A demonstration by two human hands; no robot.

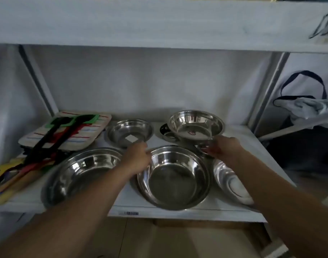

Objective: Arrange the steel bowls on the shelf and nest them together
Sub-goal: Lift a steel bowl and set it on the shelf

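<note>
Several steel bowls stand on the white shelf [178, 213]. A large bowl [81, 175] sits at the front left. The centre bowl [174, 179] shows a double rim, as if nested in another. My left hand [137, 157] grips its far left rim, and my right hand [223, 148] curls on its far right rim. A tilted bowl [232, 183] lies at the front right, partly under my right arm. At the back are a labelled bowl [129, 132] and a raised bowl [195, 124] resting over a small dark bowl [166, 133].
Striped cloth mats [66, 131] with black, green and red utensils [47, 144] fill the shelf's left end. An upper shelf [159, 25] hangs close overhead. Right of the shelf post [267, 90] sits a bag with dark handles [305, 105].
</note>
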